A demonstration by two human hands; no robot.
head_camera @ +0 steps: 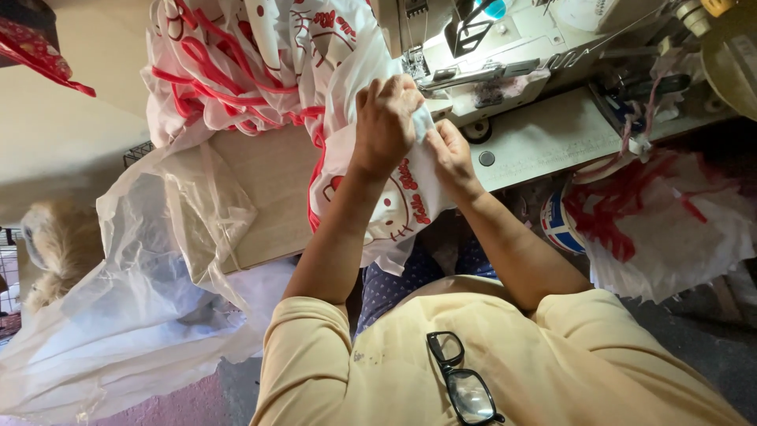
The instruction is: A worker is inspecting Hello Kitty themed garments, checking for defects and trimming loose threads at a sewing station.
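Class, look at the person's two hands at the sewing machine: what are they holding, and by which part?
Both the left hand and right hand grip the white fabric piece with red print at its bunched top edge.

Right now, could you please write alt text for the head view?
Both hands, left hand and right hand, bunch white red-printed fabric at a sewing machine on a wooden table. Clear plastic bag hangs left; black glasses hang on the yellow shirt.
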